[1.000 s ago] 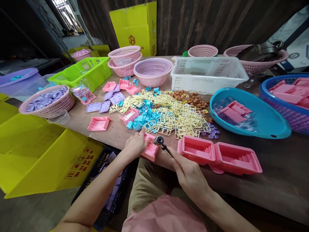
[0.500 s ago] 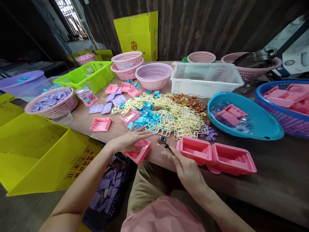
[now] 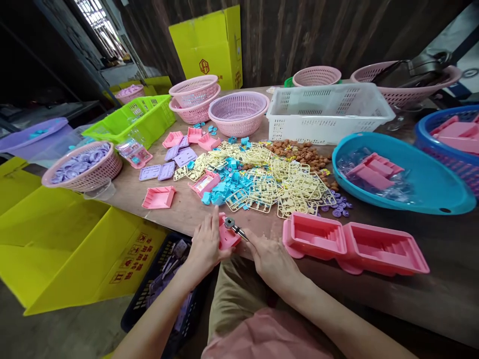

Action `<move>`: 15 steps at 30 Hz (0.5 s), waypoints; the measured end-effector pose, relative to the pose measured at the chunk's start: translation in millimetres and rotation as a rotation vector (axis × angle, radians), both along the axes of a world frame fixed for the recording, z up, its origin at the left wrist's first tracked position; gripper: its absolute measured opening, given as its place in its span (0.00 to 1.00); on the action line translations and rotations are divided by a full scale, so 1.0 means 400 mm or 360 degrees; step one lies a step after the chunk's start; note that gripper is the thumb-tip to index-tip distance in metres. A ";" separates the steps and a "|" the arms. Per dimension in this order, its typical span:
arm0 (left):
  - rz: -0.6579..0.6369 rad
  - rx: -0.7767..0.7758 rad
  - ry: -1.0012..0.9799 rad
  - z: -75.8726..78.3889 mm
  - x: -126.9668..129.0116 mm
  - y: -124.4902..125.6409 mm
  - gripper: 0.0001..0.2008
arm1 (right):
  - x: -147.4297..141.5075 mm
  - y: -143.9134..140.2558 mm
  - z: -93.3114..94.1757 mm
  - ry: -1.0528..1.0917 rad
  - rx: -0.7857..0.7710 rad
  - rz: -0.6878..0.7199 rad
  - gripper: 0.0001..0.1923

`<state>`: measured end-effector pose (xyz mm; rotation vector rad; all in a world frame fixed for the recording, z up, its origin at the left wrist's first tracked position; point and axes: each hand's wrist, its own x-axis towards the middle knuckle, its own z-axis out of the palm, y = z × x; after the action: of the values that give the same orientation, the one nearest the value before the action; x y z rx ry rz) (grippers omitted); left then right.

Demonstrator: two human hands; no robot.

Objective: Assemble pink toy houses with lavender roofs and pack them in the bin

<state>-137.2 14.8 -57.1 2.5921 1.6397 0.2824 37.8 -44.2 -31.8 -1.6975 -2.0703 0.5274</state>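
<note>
At the table's near edge, my left hand (image 3: pixel 205 239) is closed on a pink plastic tray-like part (image 3: pixel 226 234), its fingers along the left side. My right hand (image 3: pixel 275 262) grips the handle of what looks like a small hammer (image 3: pixel 234 227) with a shiny metal head. That head is over the pink part; whether it touches cannot be made out. Right of my right hand sit two joined pink stepped trays (image 3: pixel 385 247). Beyond my hands lie small blue parts (image 3: pixel 228 187) and cream plastic frames (image 3: pixel 262 192).
A blue basin (image 3: pixel 419 187) with clear and pink parts stands to the right. Behind are a white crate (image 3: pixel 329 127), pink baskets (image 3: pixel 239 119) and a green crate (image 3: pixel 149 117). A yellow carton (image 3: pixel 82 254) and a dark crate (image 3: pixel 138 304) are below left.
My left hand has gone from lying spread over the pink part to gripping its side. My right hand has brought the hammer leftward over that part. The view has shifted slightly.
</note>
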 end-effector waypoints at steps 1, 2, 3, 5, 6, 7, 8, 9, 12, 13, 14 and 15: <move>-0.0001 0.0018 0.0002 -0.002 0.000 0.001 0.54 | -0.003 0.002 0.001 0.0013 0.0006 -0.0005 0.22; 0.0001 0.0045 0.0004 -0.006 0.001 0.000 0.54 | -0.005 0.005 0.003 0.0048 0.0041 -0.0003 0.22; 0.0002 0.0074 0.0002 -0.009 0.003 -0.001 0.53 | -0.008 0.009 0.005 0.0081 0.0078 0.0002 0.23; 0.0008 0.0106 -0.0020 -0.016 0.008 -0.003 0.52 | -0.012 0.022 0.003 0.0050 0.0060 -0.0011 0.23; 0.0013 0.0103 -0.0040 -0.017 0.010 -0.004 0.52 | -0.014 0.030 0.000 -0.0001 -0.0001 -0.0025 0.22; 0.0024 0.0086 -0.0070 -0.016 0.012 -0.003 0.53 | -0.015 0.037 -0.005 -0.0048 -0.0069 -0.0039 0.21; 0.0035 0.0059 -0.0113 -0.013 0.013 -0.003 0.53 | -0.015 0.042 -0.010 -0.0061 -0.0116 -0.0051 0.20; 0.0037 0.0022 -0.0173 -0.007 0.012 -0.003 0.53 | -0.013 0.045 -0.013 -0.0027 -0.0123 -0.0061 0.20; 0.0000 -0.0104 -0.0523 0.018 -0.005 -0.009 0.50 | 0.012 0.028 0.005 0.0275 0.0105 -0.0134 0.21; -0.0019 -0.0165 -0.0699 0.027 -0.015 -0.014 0.49 | 0.030 0.013 0.021 0.0353 0.0202 -0.0212 0.22; -0.0026 -0.0232 -0.0884 0.035 -0.026 -0.020 0.49 | 0.055 -0.005 0.040 0.0394 0.0284 -0.0313 0.22; -0.0018 -0.0305 -0.1065 0.040 -0.037 -0.027 0.48 | 0.087 -0.027 0.060 0.0389 0.0359 -0.0453 0.23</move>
<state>-152.0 4.0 -41.0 2.0371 1.3226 0.8348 72.6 -54.9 -7.7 -1.6648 -1.6182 0.3728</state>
